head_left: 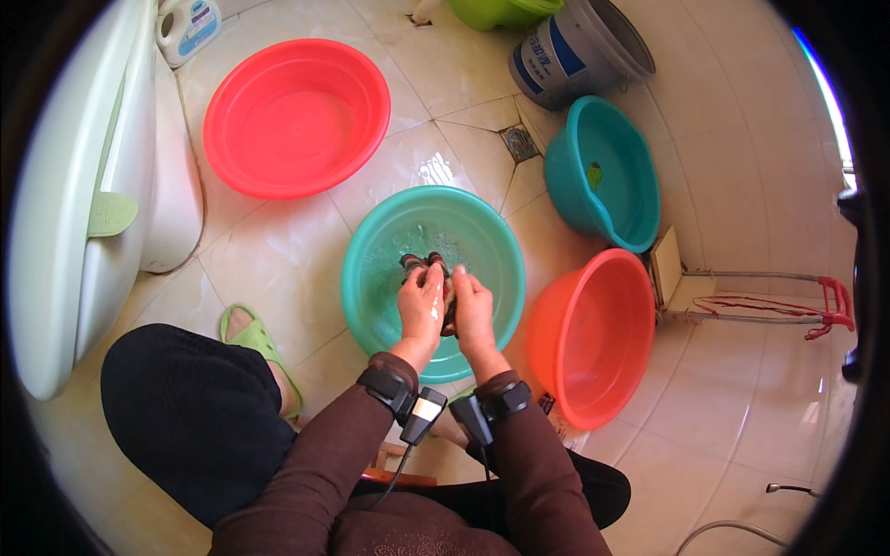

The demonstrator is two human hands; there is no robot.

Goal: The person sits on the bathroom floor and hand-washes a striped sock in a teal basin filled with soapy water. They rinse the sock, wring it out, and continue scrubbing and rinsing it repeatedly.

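A green plastic basin (354,278) stands on the tiled floor before me with sudsy water (389,243) in it. Above the water my left hand (421,306) and my right hand (473,302) are close together, gripping a dark striped cloth (417,261) between them. The cloth is bunched, with brown, red and pale bands; most of it is hidden by my fingers, so its kind cannot be told. My left hand looks wet. Both wrists carry black strapped devices with cables.
Beyond lies a red basin (299,125). To the right, a teal basin (619,181) and an orange-red basin (598,340) lean by the wall, near a grey bucket (556,59), a floor drain (520,142) and a folding cart (751,295). A white toilet (104,174) and a detergent bottle (191,31) are left.
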